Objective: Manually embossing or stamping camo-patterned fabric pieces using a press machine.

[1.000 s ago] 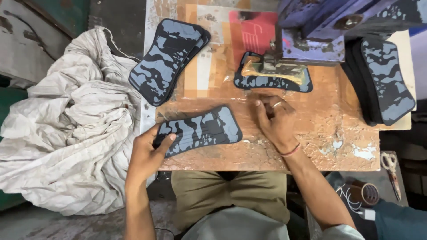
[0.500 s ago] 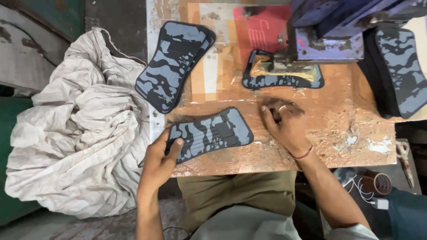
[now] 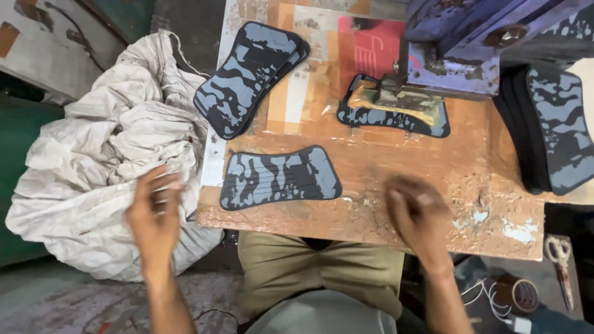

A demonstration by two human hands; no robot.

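**Camouflage piece lies free on the surface, both hands off it**

The flat camouflage-patterned piece [image 3: 280, 177], blue-grey on black with a waisted outline, lies alone on the worn orange-brown surface [image 3: 402, 167], close to the near edge and directly in front of the seated person. Neither hand touches it. It sits square to the person and apart from the other pieces, which reads as a working spot rather than storage.

The left hand [image 3: 154, 213] hangs off the left edge of the surface, over the crumpled white cloth sack [image 3: 105, 167] on the floor. It is motion-blurred; the fingers seem loosely spread and hold nothing that I can make out. The right hand [image 3: 416, 216] hovers over the near right part of the surface, also blurred, its fingers curled downward; whether they pinch something small cannot be told.

The other pieces are sorted by place. A small stack of like pieces [image 3: 250, 77] leans at an angle at the far left corner, just beside the sack. One more piece [image 3: 396, 117] lies under the foot of the blue machine [image 3: 458, 55], pinned there by a brass-coloured part. A taller pile [image 3: 550, 136] waits at the right edge, beside the machine.

Scissors [image 3: 560, 263] and a tape roll [image 3: 523, 294] lie lower at the right, below the surface.
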